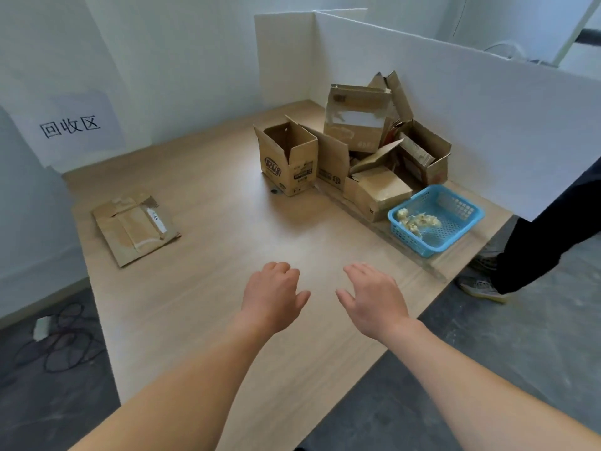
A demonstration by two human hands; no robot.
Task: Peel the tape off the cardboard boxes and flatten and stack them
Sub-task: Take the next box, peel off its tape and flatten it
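A pile of brown cardboard boxes [367, 148] stands at the far right of the wooden table [208, 288]. The nearest one is an upright open box [289, 159] with printed sides. A flattened cardboard box [135, 224] with tape strips lies on the table's left side. My left hand [273, 296] and my right hand [374, 296] hover side by side over the middle of the table, fingers loosely curled, holding nothing and well short of the boxes.
A blue plastic basket [455, 219] holding crumpled tape sits at the right edge. White partition boards [439, 102] wall the table's back and right. A person's legs [533, 242] stand past the right edge. Cables [61, 340] lie on the floor to the left.
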